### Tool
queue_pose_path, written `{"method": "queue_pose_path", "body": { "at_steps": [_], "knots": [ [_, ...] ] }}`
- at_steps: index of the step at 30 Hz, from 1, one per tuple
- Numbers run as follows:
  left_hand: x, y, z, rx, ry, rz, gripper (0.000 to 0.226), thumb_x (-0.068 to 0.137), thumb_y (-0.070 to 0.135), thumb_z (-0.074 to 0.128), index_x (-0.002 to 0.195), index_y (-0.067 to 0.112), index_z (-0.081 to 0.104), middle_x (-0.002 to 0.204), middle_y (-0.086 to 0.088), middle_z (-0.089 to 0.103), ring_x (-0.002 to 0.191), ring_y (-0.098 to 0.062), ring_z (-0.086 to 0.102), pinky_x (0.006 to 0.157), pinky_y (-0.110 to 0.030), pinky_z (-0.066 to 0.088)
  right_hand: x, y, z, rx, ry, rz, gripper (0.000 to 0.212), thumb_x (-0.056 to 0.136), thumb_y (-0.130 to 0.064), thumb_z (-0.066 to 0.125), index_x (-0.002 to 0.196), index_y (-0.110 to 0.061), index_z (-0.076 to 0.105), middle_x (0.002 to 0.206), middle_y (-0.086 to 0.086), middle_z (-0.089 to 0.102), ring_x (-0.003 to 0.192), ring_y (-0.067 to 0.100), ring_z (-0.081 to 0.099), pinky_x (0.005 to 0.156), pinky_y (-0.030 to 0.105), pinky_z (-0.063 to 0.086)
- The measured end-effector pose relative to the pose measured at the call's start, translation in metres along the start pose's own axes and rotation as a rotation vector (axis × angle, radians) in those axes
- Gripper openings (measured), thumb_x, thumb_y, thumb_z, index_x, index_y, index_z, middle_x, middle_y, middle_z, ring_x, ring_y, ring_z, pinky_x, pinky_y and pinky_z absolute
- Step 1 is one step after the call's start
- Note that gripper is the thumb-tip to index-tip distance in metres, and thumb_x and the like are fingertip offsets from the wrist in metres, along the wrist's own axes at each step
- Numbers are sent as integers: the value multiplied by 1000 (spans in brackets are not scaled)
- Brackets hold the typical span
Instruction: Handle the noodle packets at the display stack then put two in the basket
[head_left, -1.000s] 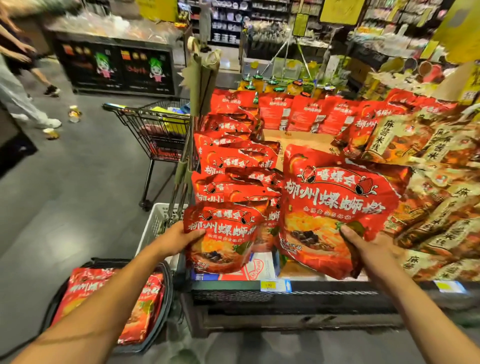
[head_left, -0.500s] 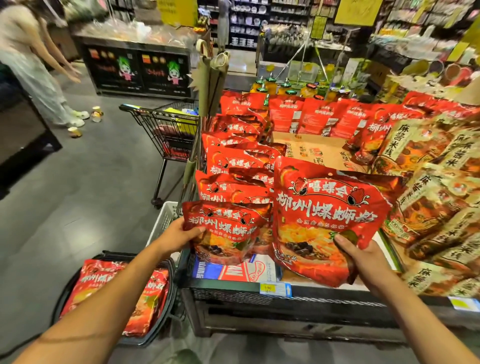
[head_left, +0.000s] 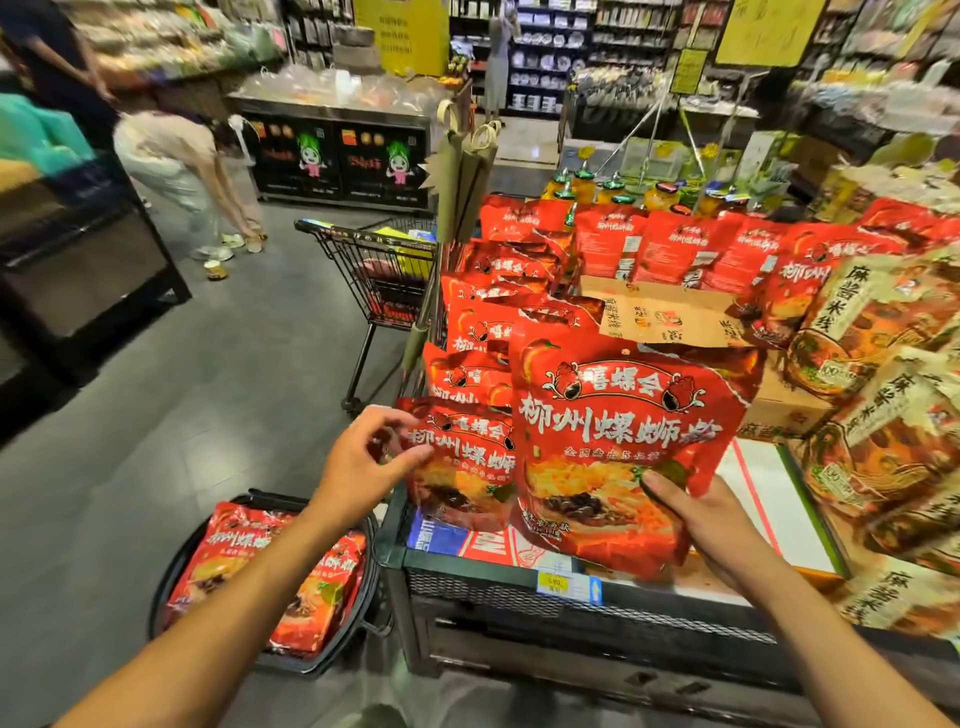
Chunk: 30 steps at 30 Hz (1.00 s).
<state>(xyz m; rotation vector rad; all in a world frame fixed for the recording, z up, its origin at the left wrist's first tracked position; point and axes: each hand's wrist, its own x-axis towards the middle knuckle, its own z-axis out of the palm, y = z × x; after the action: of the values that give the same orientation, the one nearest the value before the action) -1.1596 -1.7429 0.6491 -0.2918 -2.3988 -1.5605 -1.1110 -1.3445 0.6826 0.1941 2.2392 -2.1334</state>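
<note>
Gripping a large red noodle packet (head_left: 618, 441) by its lower right corner with the right hand (head_left: 711, 519), thumb pressing on the front, packet standing upright above the display shelf (head_left: 498, 587). Hovering at the left edge of a smaller red packet (head_left: 457, 467) with the left hand (head_left: 363, 462), fingers loosely curled, thumb touching its front. Lying below left, more red packets in a black basket (head_left: 363, 623). Standing beyond, a shopping cart (head_left: 384, 280).

red noodle packet (head_left: 618, 431), black basket (head_left: 171, 587)
</note>
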Motion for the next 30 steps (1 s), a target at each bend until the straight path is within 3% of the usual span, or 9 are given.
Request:
{"method": "queue_pose_path", "body": {
  "at_steps": [4,6,10,14,17,20,23,26,30],
  "knots": [
    [0,35,27,-29,-377,-70,52,75,53,83,124,47,65,117,18,67,99,-10,68,84,-23,55,5,-3,20,-22,-59,-13,77,55,-62,92,118,-26,67,112,-1,78,102,22,75,91,43,59],
    [1,42,42,-41,-470,-99,56,77,53,84,128,42,64,120,18,68,99,-6,69,86,-25,56,7,-1,29,-32,-93,-1,90,46,-70,93,119,-25,67,112,0,78,103,22,75,90,43,58],
    [2,39,53,-13,-445,-118,37,85,32,84,118,32,68,104,26,73,94,5,69,80,-18,54,10,12,35,-42,-91,26,93,51,-68,92,126,-21,66,115,2,78,105,22,75,91,41,59],
    [-5,19,63,110,-363,-162,37,77,52,85,105,34,71,92,18,74,85,-7,71,75,-35,61,17,26,34,-152,-73,57,41,81,-39,80,118,-24,69,110,-2,78,99,12,75,86,30,59],
    [-10,8,73,188,-337,-181,28,81,41,86,102,35,68,94,22,72,84,3,69,79,-30,58,27,45,36,-229,-50,108,22,89,-27,79,109,-29,69,108,-5,77,98,12,74,92,38,60],
    [-13,0,86,235,-320,-237,25,84,25,86,99,29,66,89,17,69,80,-7,69,75,-27,54,32,66,41,-199,-7,221,21,90,-19,80,105,-27,67,106,0,77,101,22,72,95,50,58],
    [-17,-13,95,271,-365,-322,30,85,25,84,109,23,66,95,13,67,89,-8,65,76,-13,48,32,83,46,-153,12,291,24,90,-15,79,107,-25,66,111,2,76,102,22,72,88,44,61],
    [-18,-20,97,232,-417,-366,38,87,28,83,120,23,66,112,10,73,103,-10,69,99,-30,54,32,93,45,-166,16,294,33,88,-22,82,117,-26,66,114,-3,76,106,18,71,91,42,60],
    [-15,-23,100,237,-409,-392,36,88,31,81,120,23,66,106,11,75,97,-9,72,96,-34,56,34,91,44,-207,14,300,36,90,-26,80,121,-25,64,112,-9,74,104,14,69,90,38,59]
  ]
}}
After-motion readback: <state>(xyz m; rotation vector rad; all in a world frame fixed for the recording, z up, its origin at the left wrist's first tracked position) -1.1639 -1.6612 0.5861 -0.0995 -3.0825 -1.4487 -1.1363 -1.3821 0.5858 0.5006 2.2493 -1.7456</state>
